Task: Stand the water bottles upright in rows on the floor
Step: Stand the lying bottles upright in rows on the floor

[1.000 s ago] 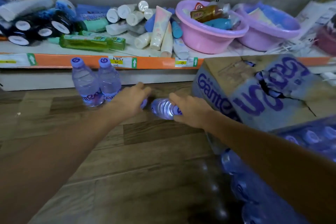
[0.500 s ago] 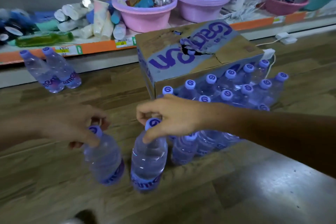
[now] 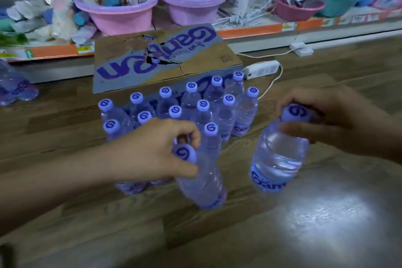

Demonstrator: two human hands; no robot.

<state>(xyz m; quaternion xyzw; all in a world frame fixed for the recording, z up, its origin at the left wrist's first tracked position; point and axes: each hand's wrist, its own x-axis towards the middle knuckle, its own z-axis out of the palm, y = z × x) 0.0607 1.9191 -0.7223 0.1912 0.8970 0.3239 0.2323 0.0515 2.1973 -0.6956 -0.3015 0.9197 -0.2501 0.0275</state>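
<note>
Clear water bottles with purple caps and purple labels are standing upright in rows (image 3: 189,104) on the wooden floor (image 3: 304,224), against a carton. Two more are being held by the neck: one (image 3: 202,182) tilting at the group's front, another (image 3: 276,159) hanging just right. Further bottles (image 3: 15,89) are sitting far left.

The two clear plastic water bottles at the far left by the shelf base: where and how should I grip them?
Take each clear plastic water bottle around its neck under the cap, from above. Their tops are cut off at the frame edge, so their lean is unclear.
</note>
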